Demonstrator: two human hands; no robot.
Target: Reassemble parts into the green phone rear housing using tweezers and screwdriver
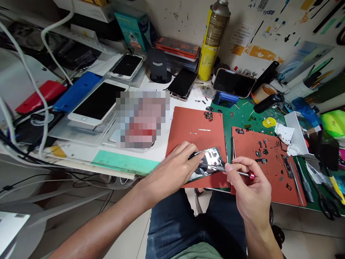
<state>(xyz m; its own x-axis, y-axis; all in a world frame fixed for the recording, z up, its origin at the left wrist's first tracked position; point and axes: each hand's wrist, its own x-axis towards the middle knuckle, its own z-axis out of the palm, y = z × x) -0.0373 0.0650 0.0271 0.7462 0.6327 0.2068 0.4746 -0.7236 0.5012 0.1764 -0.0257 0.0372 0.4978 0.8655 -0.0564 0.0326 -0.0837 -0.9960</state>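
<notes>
An opened phone housing [213,155] with bare metal inside lies on the left red-brown mat [185,122]. My left hand [179,163] grips it by its left side, the fingers reaching over its edge. In my right hand [249,181], a slim screwdriver [221,168] with a red end cap is pinched between thumb and fingers. Its shaft slants left over the housing's inner face; whether the tip touches a screw is too small to tell. Small metal strips [204,130] and a small camera-like part [208,115] rest higher on the same mat.
Several tiny phone parts [260,153] are spread on the right mat [242,144], with tweezers [295,185] and scissors [327,203] towards the right. A yellow spray can [212,43] and a propped phone [234,83] stand behind. A white phone [99,100] lies left.
</notes>
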